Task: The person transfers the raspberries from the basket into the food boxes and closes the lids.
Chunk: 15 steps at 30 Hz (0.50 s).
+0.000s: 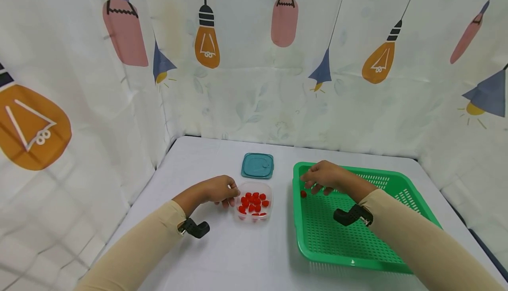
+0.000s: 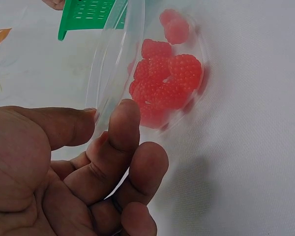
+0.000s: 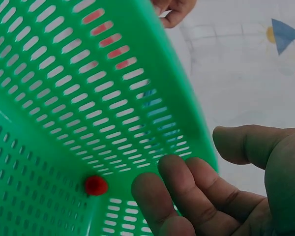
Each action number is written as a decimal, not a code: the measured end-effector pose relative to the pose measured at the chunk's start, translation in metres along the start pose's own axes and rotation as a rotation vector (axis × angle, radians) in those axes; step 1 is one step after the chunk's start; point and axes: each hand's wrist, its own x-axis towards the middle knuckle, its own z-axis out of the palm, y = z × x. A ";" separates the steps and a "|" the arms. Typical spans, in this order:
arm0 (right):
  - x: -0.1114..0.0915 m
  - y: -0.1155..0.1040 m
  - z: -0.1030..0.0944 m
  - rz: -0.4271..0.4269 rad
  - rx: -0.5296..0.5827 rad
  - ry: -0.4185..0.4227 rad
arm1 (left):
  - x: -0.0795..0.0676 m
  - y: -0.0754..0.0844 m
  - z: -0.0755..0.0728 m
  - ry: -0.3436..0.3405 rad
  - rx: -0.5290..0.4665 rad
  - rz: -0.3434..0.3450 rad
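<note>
At the left edge of a small clear plastic container [image 1: 270, 210], my left hand [image 1: 221, 189] pinches the rim between thumb [image 2: 71, 127] and forefinger. Several red raspberries [image 2: 184, 71] lie inside that container, seen through its wall in the left wrist view. Over the far left corner of a green perforated basket [image 1: 299, 233] hovers my right hand [image 1: 328, 177], its fingers loosely bent and nothing between them. One raspberry [image 3: 96, 185] sits in the basket's corner, below and apart from the right fingertips.
A teal square lid [image 1: 257, 166] lies on the white-covered table [image 1: 222, 247] just behind the container. The basket takes up the right side of the table. Printed white curtains [image 1: 246, 88] hang behind the table and along its sides.
</note>
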 end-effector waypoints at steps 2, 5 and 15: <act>0.001 0.004 0.000 0.006 0.004 -0.001 | 0.000 0.000 0.000 0.001 0.003 -0.001; 0.003 0.010 0.001 0.014 -0.006 -0.007 | 0.000 0.000 0.000 0.000 0.008 -0.001; 0.015 0.032 0.010 0.051 -0.051 0.029 | 0.001 -0.001 0.000 0.000 0.003 0.013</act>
